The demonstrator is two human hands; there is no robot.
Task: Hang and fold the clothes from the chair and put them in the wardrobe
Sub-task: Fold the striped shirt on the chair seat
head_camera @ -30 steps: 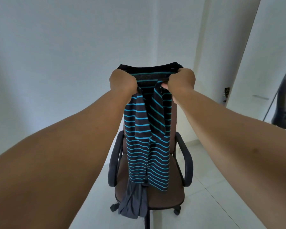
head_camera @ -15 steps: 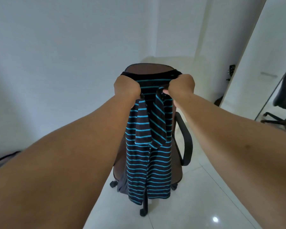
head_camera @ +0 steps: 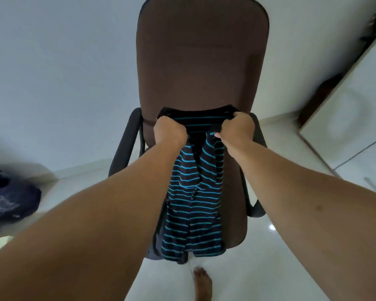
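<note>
A black shirt with blue stripes [head_camera: 195,205] hangs folded lengthwise in front of the brown office chair [head_camera: 201,61]. My left hand [head_camera: 169,133] grips its top edge on the left and my right hand [head_camera: 237,129] grips the top edge on the right, both fists closed round the fabric. The shirt's lower end dangles over the seat. A grey garment [head_camera: 155,250] peeks out on the seat behind the shirt, mostly hidden.
A dark blue bundle of cloth [head_camera: 11,196] lies on the floor at the left. White wardrobe panels [head_camera: 356,118] stand at the right. My bare foot [head_camera: 202,283] is on the glossy white tiles just before the chair.
My view has tilted down and closer to the chair, whose backrest now fills the top. Both hands keep their grip on the shirt, which has come lower over the seat.
</note>
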